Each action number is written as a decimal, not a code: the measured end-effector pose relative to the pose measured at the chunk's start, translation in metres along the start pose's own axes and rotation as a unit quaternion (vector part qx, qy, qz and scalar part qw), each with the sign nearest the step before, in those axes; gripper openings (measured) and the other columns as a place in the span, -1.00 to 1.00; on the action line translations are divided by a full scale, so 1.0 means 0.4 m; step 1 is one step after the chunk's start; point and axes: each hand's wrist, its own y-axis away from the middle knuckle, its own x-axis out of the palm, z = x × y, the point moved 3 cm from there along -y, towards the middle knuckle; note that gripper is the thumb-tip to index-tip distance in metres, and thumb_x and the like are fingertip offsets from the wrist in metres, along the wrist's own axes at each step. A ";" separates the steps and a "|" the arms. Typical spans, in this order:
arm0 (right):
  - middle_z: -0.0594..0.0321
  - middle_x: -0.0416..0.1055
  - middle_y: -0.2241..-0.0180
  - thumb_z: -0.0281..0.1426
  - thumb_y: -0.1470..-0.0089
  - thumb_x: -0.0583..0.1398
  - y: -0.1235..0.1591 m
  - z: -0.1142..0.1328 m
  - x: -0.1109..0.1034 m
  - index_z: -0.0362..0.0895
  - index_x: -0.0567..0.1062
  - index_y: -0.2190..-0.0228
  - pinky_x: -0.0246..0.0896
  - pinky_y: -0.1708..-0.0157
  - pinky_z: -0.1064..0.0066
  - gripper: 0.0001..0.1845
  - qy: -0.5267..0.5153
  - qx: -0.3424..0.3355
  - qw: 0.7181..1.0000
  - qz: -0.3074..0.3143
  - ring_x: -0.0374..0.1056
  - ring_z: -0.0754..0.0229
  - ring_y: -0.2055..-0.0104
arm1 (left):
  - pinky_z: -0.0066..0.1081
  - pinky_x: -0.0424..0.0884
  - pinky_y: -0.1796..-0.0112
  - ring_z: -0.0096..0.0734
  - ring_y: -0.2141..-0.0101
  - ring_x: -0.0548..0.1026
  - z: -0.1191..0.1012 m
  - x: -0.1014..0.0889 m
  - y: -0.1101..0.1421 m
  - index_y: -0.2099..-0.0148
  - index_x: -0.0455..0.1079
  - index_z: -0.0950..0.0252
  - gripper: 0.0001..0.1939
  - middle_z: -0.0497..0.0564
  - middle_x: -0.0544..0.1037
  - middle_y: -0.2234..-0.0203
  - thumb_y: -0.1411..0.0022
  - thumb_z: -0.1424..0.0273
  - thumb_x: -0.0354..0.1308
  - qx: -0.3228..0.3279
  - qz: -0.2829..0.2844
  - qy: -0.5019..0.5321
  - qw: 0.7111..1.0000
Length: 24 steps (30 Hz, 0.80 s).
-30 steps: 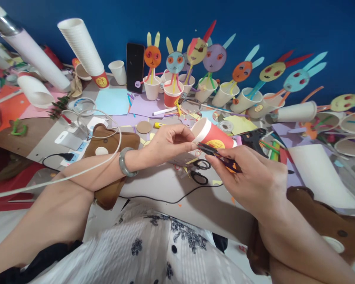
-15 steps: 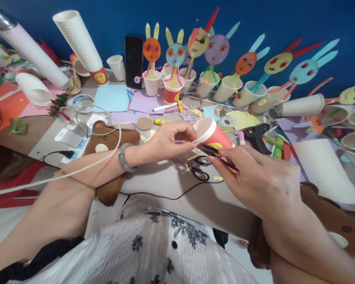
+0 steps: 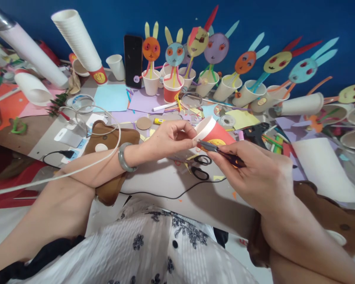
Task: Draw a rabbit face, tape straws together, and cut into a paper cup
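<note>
A red paper cup [image 3: 220,132] with a white rim and a yellow emblem is tilted, its mouth facing left. My left hand [image 3: 174,138] is closed, thumb and fingertips pinching the cup's near rim. In my right hand [image 3: 254,169] is a slim dark tool [image 3: 210,146] with a narrow grey tip; my fingers hide most of its handle. This tip lies against the cup near the rim, close to my left fingertips. Scissors [image 3: 200,173] with black handles lie on the table just below the cup.
Rabbit-faced paper figures [image 3: 174,55] stand in cups along the blue wall. A tall cup stack [image 3: 79,43], phone [image 3: 133,61], white cable [image 3: 118,142], tape roll [image 3: 227,120] and black glue gun [image 3: 257,132] surround the workspace. Paper scraps [image 3: 111,98] and brown bear-shaped pieces [image 3: 115,138] lie about.
The dark tool's tip has shifted slightly and its grey side now shows more. My right hand has turned a little, and the cup has moved slightly right.
</note>
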 end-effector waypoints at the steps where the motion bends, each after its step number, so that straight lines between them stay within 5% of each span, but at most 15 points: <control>1: 0.29 0.53 0.50 -0.24 -0.23 0.32 0.002 0.000 0.003 -0.07 0.50 0.35 0.11 0.58 0.41 -0.80 0.001 0.003 1.000 -0.007 0.37 0.27 0.55 | -0.46 0.44 0.33 -0.51 0.37 0.50 0.002 0.000 0.001 0.29 0.44 0.33 -0.68 0.00 0.57 0.38 -0.14 0.23 0.45 -0.010 -0.005 0.004 1.000; 24: 0.33 0.50 0.53 -0.31 -0.22 0.35 -0.001 0.019 0.016 -0.08 0.45 0.35 0.05 0.61 0.41 -0.81 0.049 -0.038 0.996 -0.057 0.34 0.31 0.58 | -0.48 0.42 0.35 -0.53 0.38 0.49 -0.002 0.005 0.011 0.27 0.41 0.33 -0.65 -0.02 0.56 0.39 -0.13 0.22 0.46 -0.037 -0.034 0.020 0.999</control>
